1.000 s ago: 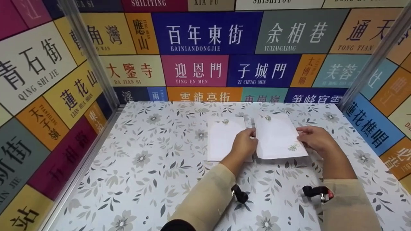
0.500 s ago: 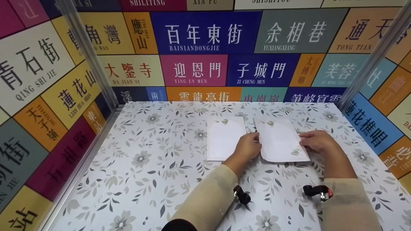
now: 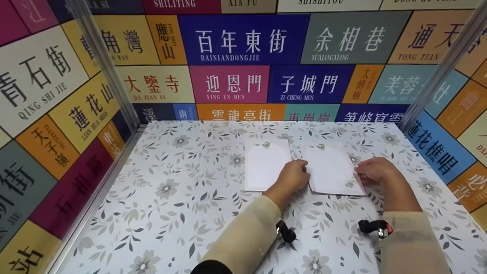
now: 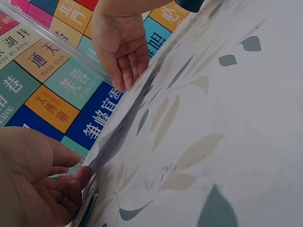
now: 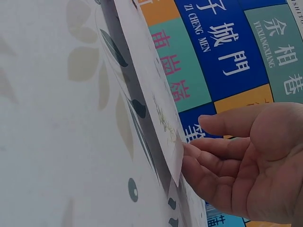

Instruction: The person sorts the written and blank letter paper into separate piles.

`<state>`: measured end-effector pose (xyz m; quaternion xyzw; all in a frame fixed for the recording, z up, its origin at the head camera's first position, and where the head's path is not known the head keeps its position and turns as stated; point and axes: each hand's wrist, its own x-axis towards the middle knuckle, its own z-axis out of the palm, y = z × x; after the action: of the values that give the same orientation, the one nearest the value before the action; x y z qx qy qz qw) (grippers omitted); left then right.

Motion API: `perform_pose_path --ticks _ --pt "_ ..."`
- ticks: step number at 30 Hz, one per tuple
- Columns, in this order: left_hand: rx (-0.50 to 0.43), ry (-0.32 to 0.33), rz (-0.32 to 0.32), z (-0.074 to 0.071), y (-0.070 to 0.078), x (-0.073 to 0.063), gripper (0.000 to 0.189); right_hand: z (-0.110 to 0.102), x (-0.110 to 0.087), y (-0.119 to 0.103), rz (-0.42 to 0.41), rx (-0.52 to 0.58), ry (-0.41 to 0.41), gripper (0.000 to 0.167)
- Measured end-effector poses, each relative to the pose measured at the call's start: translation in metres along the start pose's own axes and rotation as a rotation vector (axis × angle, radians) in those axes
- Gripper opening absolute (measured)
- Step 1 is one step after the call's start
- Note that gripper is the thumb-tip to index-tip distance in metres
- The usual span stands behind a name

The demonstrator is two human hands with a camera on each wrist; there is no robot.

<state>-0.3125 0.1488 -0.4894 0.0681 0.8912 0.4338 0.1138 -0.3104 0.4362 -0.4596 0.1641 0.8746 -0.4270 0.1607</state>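
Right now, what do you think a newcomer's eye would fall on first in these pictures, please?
Probably the wall of bright, boldly lettered panels behind the pale floral tabletop. Next, I'd say, come the left hand and right hand at opposite edges of a white sheet, with similar white paper lying to its left.

left paper [image 3: 262, 163] partly hidden, sleeves [image 3: 412, 243] cut off below, upper signs [image 3: 327, 5] cropped

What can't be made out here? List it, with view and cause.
Head view: part of the left paper, hidden by the left hand.
Head view: upper part of the SHILITING sign, cut off by the top edge.
Right wrist view: far end of the right paper, cut off by the top edge.
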Motion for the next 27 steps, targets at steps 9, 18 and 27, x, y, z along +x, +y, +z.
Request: perform_pose_path --ticks 9,18,27 --pt "-0.075 0.015 0.051 -0.010 -0.006 0.001 0.046 0.002 -0.003 -0.009 -0.059 -0.093 0.081 0.062" --pt "-0.027 0.007 0.153 -0.045 -0.028 0.005 0.054 0.035 -0.008 -0.042 -0.165 -0.228 0.120 0.069" --pt "-0.059 0.086 0.134 -0.087 -0.051 0.007 0.055 0.066 -0.008 -0.073 -0.248 -0.220 0.091 0.068"
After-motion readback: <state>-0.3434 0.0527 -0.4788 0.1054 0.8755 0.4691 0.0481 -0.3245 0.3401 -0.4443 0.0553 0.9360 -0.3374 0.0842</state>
